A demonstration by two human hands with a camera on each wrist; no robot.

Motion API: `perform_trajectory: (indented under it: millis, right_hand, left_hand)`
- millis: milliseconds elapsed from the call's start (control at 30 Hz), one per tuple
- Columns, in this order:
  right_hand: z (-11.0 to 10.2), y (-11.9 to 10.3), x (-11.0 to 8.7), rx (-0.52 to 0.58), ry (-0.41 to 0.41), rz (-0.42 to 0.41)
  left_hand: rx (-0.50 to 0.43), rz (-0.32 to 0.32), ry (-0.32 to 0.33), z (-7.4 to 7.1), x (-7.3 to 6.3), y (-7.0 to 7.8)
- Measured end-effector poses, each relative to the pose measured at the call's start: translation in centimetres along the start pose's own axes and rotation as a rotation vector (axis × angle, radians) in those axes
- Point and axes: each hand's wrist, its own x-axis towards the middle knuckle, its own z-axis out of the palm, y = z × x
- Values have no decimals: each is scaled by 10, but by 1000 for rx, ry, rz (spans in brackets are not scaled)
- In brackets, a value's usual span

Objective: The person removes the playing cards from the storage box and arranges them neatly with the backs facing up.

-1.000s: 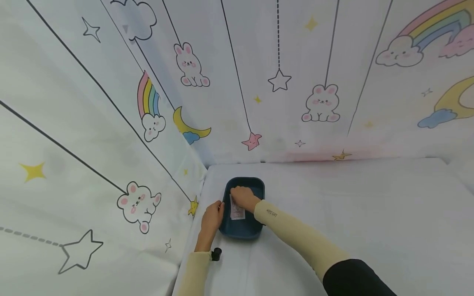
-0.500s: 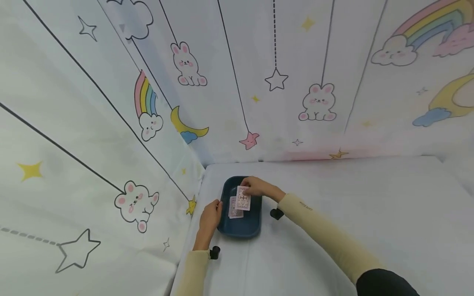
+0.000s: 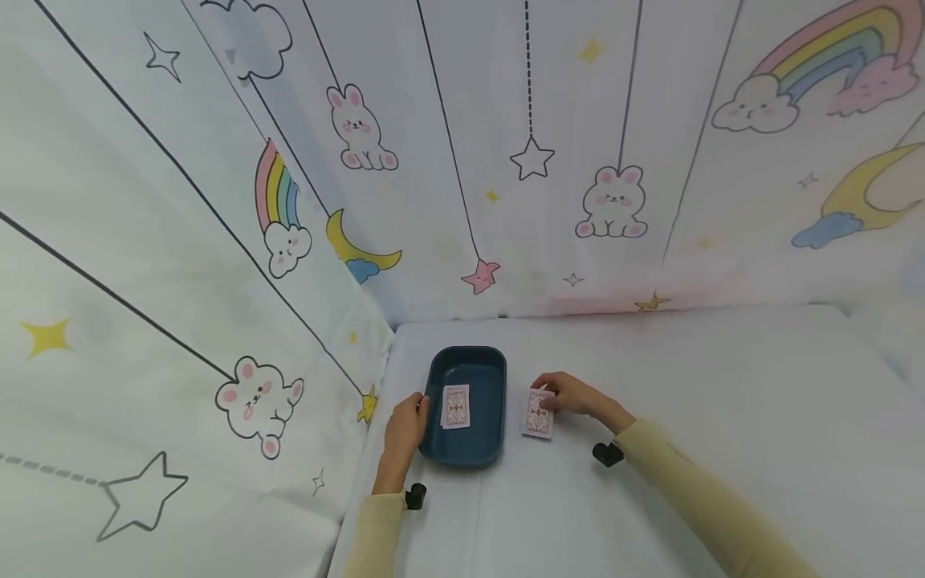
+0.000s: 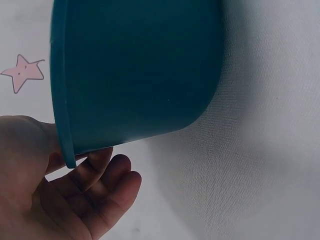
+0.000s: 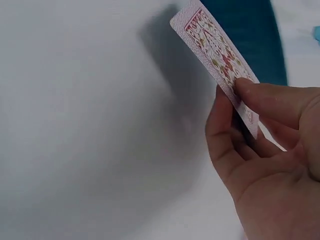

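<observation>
A dark teal tray (image 3: 486,437) with raised walls stands at the left of the white table. Its left rim is held by my left hand (image 3: 406,425); in the left wrist view the thumb side lies at the rim and the fingers curl under it beside the wall (image 4: 140,75). Inside the tray, toward its left, lies a small pile of playing cards (image 3: 456,407), backs up. To the right of the tray my right hand (image 3: 574,397) pinches a playing card (image 3: 538,417) between thumb and fingers, patterned back showing. The right wrist view shows that card (image 5: 215,47) tilted above the tabletop.
White cloth covers the table (image 3: 686,385). A white curtain (image 3: 433,201) printed with rabbits, stars and rainbows hangs along its back and left sides. Small black wrist cameras sit at both sleeves.
My right hand has picked a card off the pile in the tray and carried it rightward, out past the tray's right rim. My left hand stays at the left rim.
</observation>
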Motion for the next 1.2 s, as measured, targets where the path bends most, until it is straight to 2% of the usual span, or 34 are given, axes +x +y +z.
perform_trajectory:
  millis: [133, 300, 567, 700, 933, 1200]
  right_hand:
    - [19, 8, 5, -98, 36, -36]
    - [30, 2, 9, -177, 97, -88]
    - [40, 1, 5, -362, 201, -60]
    - [43, 2, 2, -445, 259, -78]
    - [46, 3, -2, -518, 318, -138]
    - [47, 4, -1, -546, 320, -127]
  left_hand:
    - [3, -12, -5, -2, 0, 0]
    - [6, -24, -10, 0, 0, 0]
    - [8, -25, -13, 0, -2, 1]
    - [3, -28, -4, -1, -3, 2]
    - [-12, -30, 0, -2, -3, 3]
    - [-3, -38, -3, -1, -4, 1]
